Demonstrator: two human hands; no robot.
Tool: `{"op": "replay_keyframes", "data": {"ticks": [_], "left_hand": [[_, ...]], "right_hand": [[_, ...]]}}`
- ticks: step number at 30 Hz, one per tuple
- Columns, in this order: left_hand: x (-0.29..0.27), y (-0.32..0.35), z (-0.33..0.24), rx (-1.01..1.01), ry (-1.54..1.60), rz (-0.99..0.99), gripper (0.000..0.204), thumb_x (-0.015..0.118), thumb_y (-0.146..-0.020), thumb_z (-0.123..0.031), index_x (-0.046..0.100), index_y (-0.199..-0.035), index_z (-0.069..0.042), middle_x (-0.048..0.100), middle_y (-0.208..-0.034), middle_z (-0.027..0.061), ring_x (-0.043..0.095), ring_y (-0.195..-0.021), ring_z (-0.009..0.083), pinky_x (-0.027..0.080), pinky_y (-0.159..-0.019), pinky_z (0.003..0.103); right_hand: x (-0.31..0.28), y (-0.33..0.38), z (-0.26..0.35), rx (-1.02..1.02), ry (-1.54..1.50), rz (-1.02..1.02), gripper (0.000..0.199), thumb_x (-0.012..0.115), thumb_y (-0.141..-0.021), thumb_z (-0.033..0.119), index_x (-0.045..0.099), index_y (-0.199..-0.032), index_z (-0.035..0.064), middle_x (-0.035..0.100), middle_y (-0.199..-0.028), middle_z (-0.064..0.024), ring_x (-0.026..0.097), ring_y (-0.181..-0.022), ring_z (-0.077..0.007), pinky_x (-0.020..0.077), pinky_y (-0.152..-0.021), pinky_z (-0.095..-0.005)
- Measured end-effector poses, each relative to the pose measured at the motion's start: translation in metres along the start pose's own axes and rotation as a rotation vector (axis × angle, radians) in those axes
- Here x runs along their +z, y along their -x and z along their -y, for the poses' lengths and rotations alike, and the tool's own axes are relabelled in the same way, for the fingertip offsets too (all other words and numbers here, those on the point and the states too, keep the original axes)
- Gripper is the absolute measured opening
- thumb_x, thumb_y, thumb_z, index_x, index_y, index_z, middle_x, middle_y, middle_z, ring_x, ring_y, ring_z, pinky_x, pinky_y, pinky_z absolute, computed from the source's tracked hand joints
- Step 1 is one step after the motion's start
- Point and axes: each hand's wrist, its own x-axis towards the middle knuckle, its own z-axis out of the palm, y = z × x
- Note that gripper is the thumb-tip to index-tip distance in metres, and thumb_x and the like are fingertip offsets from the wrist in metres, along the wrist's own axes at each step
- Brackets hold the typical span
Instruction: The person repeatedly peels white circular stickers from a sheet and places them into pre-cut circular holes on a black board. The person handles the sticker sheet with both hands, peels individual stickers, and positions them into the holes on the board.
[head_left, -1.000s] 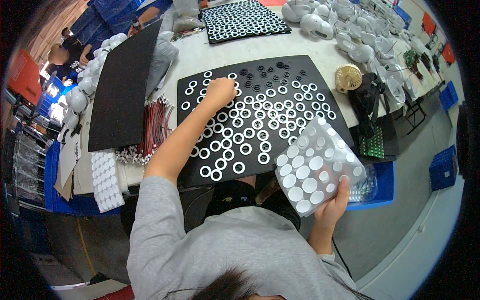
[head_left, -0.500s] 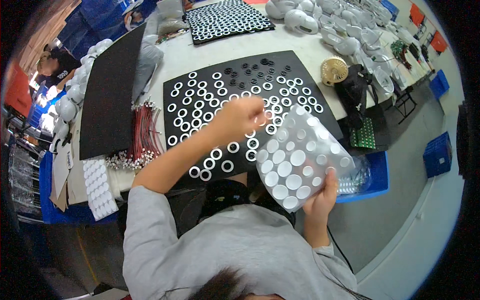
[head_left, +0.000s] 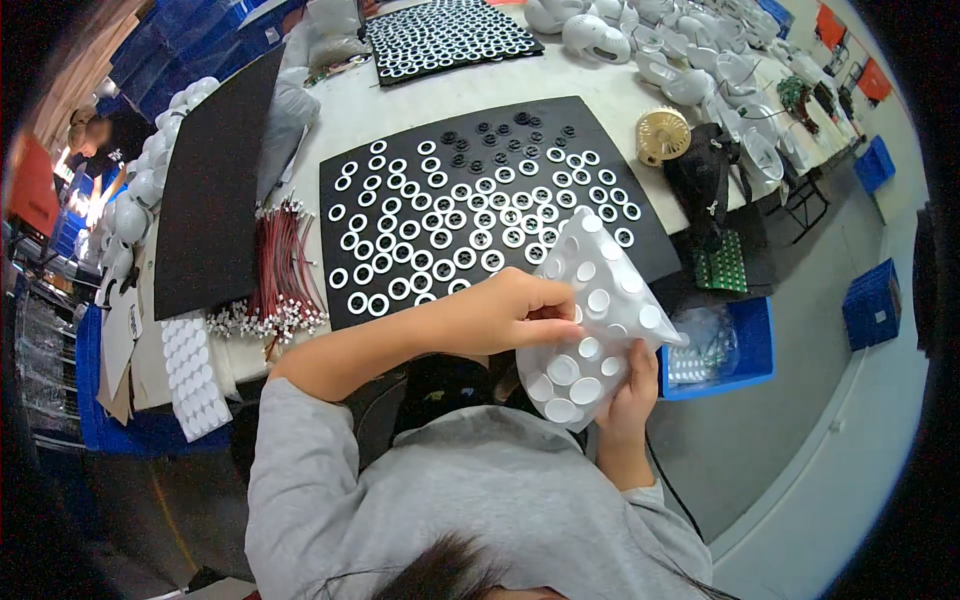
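My right hand (head_left: 630, 400) grips the lower right edge of a translucent sheet (head_left: 632, 290) dotted with round white stickers (head_left: 563, 370). The sheet is bent and tilted up in front of my body. Over its left part is my left hand (head_left: 525, 312), thumb and forefinger closed around a white sticker at the sheet's surface. Beyond both hands lies a black board (head_left: 345, 308) carrying many white rings (head_left: 407, 229) with dark centres. Small black round parts (head_left: 498, 158) without white rings sit toward its far side.
Left of the board are red wire bundles (head_left: 285, 255), a black panel (head_left: 215, 190) and another sticker sheet (head_left: 195, 375). A small fan (head_left: 663, 135) and black bag (head_left: 702, 180) are at right, above a blue bin (head_left: 765, 350). White shells (head_left: 597, 40) and another ring-covered board (head_left: 455, 40) stand farther back.
My left hand has moved from above the rings back toward me and onto the sticker sheet. The sheet, in my right hand, has bent and shifted slightly.
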Motion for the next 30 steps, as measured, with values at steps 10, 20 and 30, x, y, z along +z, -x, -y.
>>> {"op": "replay_keyframes", "data": {"ticks": [10,20,30], "left_hand": [[-0.062,-0.006,0.029,-0.194,0.054,-0.122,0.019,0.05,-0.077,-0.02,0.053,-0.074,-0.001,0.047,-0.057,-0.001,0.042,-0.055,0.0046,0.035,-0.049,0.02],[-0.132,-0.052,0.144,-0.346,-0.646,-0.432,0.022,0.047,-0.074,-0.019,0.056,-0.076,0.001,0.056,-0.072,0.0159,0.054,-0.068,0.0273,0.041,-0.063,0.033],[-0.132,-0.06,0.162,-0.448,-0.755,-0.443,0.023,0.047,-0.072,-0.019,0.056,-0.071,0.002,0.056,-0.072,0.0184,0.054,-0.07,0.0307,0.042,-0.066,0.036]], "right_hand": [[-0.012,-0.008,0.011,-0.112,0.045,-0.162,0.032,0.039,-0.083,0.021,0.039,-0.107,0.0,0.048,-0.102,-0.0101,0.048,-0.093,-0.0206,0.0391,-0.078,-0.033],[-0.019,-0.008,0.015,-0.16,0.05,-0.184,0.031,0.039,-0.084,0.02,0.04,-0.107,-0.0002,0.047,-0.104,-0.0109,0.048,-0.092,-0.0204,0.0398,-0.078,-0.0335],[-0.02,-0.009,0.011,-0.138,0.039,-0.178,0.03,0.04,-0.083,0.02,0.042,-0.106,0.0,0.048,-0.103,-0.0105,0.049,-0.092,-0.0203,0.0401,-0.078,-0.0333]]}}
